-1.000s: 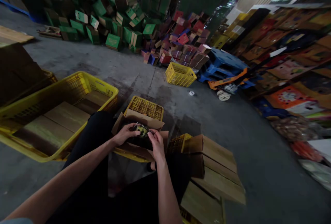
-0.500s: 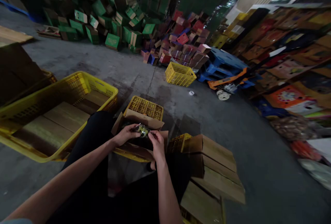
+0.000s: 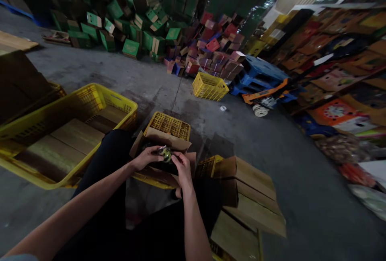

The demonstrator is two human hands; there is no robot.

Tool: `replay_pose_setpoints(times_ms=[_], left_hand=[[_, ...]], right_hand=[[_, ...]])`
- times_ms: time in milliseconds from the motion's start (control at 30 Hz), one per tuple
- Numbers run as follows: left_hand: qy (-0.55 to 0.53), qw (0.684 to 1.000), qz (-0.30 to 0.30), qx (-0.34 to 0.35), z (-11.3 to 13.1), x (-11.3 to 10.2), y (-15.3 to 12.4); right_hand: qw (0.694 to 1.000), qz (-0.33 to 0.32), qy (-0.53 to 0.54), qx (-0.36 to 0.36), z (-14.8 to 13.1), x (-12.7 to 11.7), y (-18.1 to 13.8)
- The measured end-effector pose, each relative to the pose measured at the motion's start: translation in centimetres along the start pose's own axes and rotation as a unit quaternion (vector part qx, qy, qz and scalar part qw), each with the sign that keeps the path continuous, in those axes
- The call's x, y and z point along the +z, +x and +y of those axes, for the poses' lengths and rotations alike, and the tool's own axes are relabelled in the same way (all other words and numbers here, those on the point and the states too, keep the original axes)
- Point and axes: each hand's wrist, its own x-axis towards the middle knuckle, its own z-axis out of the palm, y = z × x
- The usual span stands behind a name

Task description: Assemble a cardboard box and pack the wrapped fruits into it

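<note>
Both of my hands meet over an open cardboard box (image 3: 165, 142) that sits in a small yellow crate (image 3: 169, 124) in front of my knees. My left hand (image 3: 146, 157) and my right hand (image 3: 181, 167) are closed round a small yellow-green object (image 3: 166, 154), shiny in places; I cannot make out what it is. The box's inside is dark and its contents are hidden.
A large yellow crate (image 3: 39, 121) lined with flat cardboard lies to the left. Stacked cardboard pieces (image 3: 250, 196) lie at the right. Farther off stand another yellow crate (image 3: 209, 86), a blue pallet (image 3: 261, 72), heaps of green and red boxes (image 3: 157, 31), and flattened cartons (image 3: 337, 72) along the right.
The small object has shifted slightly between my fingers, which have drawn a little closer round it. Arms and surroundings stay in place.
</note>
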Motion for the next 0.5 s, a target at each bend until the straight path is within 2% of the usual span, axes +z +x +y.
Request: replay_pose_setpoints(times_ms=[200,300,400,500], left_hand=[[-0.042,0.998,0.041,-0.012,0.1,0.1,0.0],[-0.022,0.998,0.055,0.008,0.2,0.1,0.1],[0.027,0.998,0.035,0.032,0.2,0.1,0.1],[0.053,0.998,0.001,0.021,0.2,0.3,-0.2]], right_hand=[[1.0,0.007,0.02,0.016,-0.7,0.6,-0.1],[0.998,-0.007,0.052,0.017,-1.2,1.0,-0.2],[0.998,-0.016,0.067,0.013,-1.4,1.1,-0.2],[0.998,-0.004,0.053,0.015,-1.1,0.9,-0.2]])
